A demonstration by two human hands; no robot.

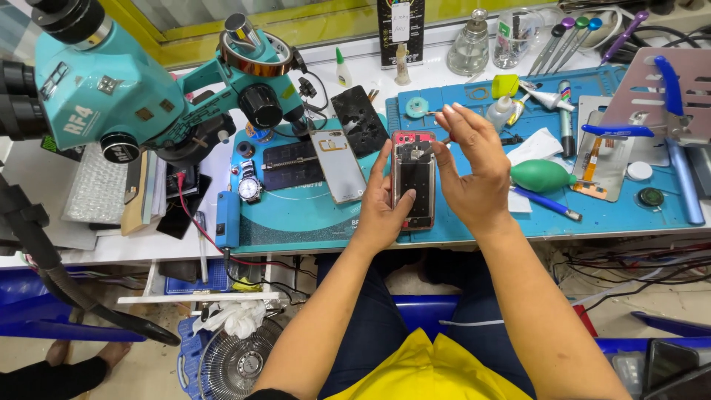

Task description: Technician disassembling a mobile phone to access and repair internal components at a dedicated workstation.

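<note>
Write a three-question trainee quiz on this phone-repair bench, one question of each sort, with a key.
1. True or false: the left hand holds the opened red-edged phone with its back cover off.
2. Multiple choice: the green rubber bulb blower lies (A) left of the phone, (B) right of the right hand, (C) under the teal microscope.
3. Short answer: what flat thing lies on the teal mat just left of the held phone?

Key: 1 true. 2 B. 3 A silver phone back panel, beside a silver wristwatch.
</note>
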